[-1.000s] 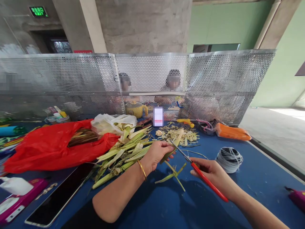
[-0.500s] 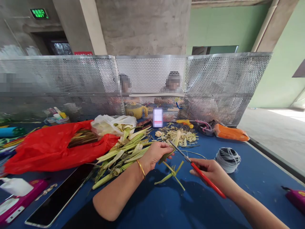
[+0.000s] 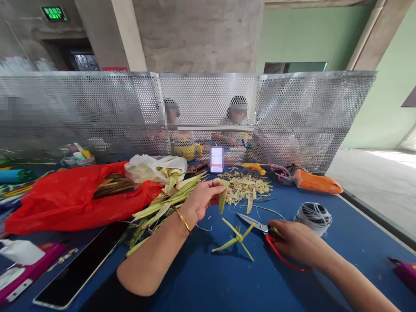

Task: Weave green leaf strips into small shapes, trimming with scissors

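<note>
Between the thumb and fingers of my left hand point(image 3: 204, 198) is a short, flat strip of green husk point(image 3: 223, 196), held up over the table. My right hand point(image 3: 290, 238) is on red-handled scissors point(image 3: 256, 222), low at the tabletop, with the blades pointing left and lying nearly together. Between and below the hands lies a knotted husk piece point(image 3: 238, 237) with several arms spread out. Behind the left hand is a heap of long green husks point(image 3: 175, 195). Small pale trimmings point(image 3: 250, 186) are piled just beyond the strip.
A red plastic bag point(image 3: 74, 195) and a white bag point(image 3: 156, 167) sit at left. A dark tablet point(image 3: 81, 268) lies front left. Grey yarn point(image 3: 313, 218) and an orange packet point(image 3: 318, 181) are at right. A lit phone point(image 3: 216, 158) stands before the perforated metal screen point(image 3: 208, 95).
The scissors have come away from the husk strip and down to the table at right. My left hand has lifted the strip slightly up and left. A cut piece now lies by the trimmings.
</note>
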`<state>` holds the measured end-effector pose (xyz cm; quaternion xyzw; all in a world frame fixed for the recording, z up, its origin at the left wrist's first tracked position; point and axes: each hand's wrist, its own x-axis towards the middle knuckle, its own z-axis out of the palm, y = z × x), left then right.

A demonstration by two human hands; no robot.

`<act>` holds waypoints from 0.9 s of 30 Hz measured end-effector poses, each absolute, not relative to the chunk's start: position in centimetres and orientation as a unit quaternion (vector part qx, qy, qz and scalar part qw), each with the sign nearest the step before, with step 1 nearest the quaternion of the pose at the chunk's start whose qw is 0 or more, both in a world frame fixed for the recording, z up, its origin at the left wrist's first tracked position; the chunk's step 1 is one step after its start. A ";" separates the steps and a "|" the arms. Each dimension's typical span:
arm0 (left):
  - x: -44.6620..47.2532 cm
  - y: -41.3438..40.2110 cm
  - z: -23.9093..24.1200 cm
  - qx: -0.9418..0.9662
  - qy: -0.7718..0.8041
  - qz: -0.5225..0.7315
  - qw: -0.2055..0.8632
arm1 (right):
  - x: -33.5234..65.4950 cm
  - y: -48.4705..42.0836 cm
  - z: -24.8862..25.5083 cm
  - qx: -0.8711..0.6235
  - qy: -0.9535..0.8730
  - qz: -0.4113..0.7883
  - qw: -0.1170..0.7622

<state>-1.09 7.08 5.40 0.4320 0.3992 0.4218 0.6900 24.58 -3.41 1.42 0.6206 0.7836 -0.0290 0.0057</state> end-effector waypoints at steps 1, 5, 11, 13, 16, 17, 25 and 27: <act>-1.0 7.1 5.4 0.425 0.397 0.426 0.693 | 24.3 -3.5 1.5 0.621 0.783 -0.027 0.012; -0.7 6.9 5.2 0.413 0.386 0.431 0.703 | 23.3 -3.1 2.7 0.627 0.776 -0.011 0.063; -0.6 6.5 5.8 0.421 0.385 0.416 0.708 | 22.0 2.0 3.0 0.553 0.822 0.135 0.017; -0.6 6.3 5.9 0.423 0.392 0.416 0.703 | 21.5 3.9 1.9 0.471 0.860 0.199 -0.003; -0.7 6.1 5.9 0.427 0.405 0.417 0.693 | 21.0 5.6 0.2 0.400 0.893 0.207 0.007; -0.7 6.1 5.9 0.430 0.407 0.416 0.690 | 20.9 5.8 -0.1 0.384 0.899 0.211 0.006; -0.7 6.0 6.2 0.477 0.413 0.432 0.644 | 23.2 4.6 1.7 0.426 0.859 0.264 -0.106; -0.6 5.7 6.5 0.484 0.416 0.437 0.634 | 23.9 4.2 2.2 0.503 0.818 0.227 -0.159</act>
